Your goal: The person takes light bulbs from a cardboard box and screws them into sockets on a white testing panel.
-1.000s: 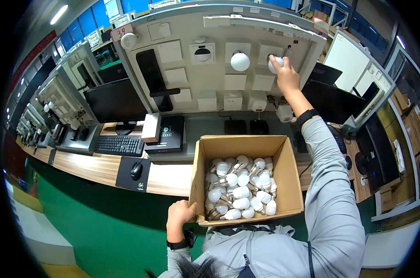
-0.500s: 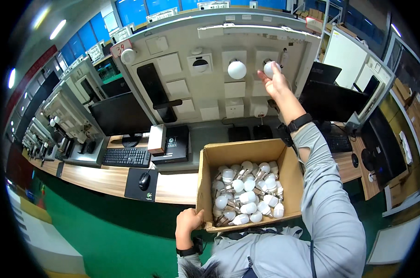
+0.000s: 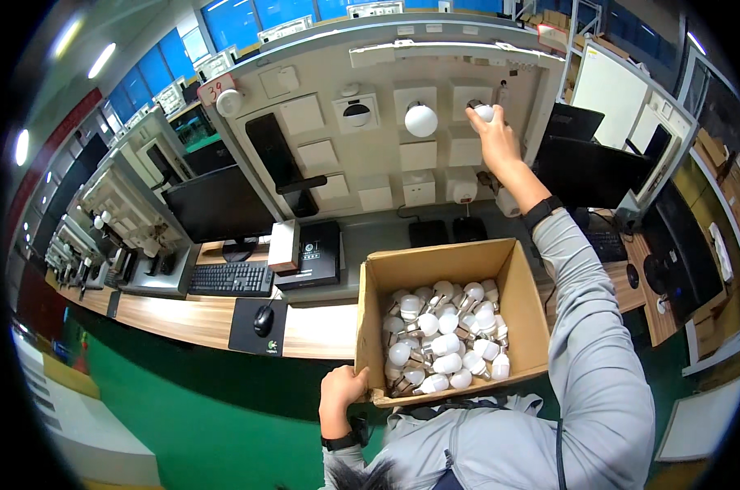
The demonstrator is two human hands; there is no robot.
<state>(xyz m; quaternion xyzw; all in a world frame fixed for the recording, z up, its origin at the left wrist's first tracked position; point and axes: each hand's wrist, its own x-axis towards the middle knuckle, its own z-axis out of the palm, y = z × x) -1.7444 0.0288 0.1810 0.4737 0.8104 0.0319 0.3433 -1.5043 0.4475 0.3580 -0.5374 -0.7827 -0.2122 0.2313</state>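
My right hand (image 3: 500, 145) is raised to the upright panel (image 3: 304, 82), its fingers closed round a white light bulb (image 3: 485, 113) at the socket on the upper right. Left of it, another round white bulb (image 3: 420, 121) is fitted on the panel. My left hand (image 3: 342, 394) grips the near left corner of an open cardboard box (image 3: 371, 327). Many loose white bulbs (image 3: 446, 344) with metal screw bases lie jumbled inside. The box is close against my body, at the desk's front edge.
Switch plates, sockets and a black door lock (image 3: 273, 153) are mounted on the panel. On the desk (image 3: 174, 314) are a monitor (image 3: 220, 202), a keyboard (image 3: 233, 279), a mouse (image 3: 264, 320) and a black box (image 3: 314, 257). More screens (image 3: 586, 175) stand at the right.
My right hand has gone from open fingers beside the bulb to a closed grip on it. The left hand keeps its hold on the box; the whole view has shifted slightly.
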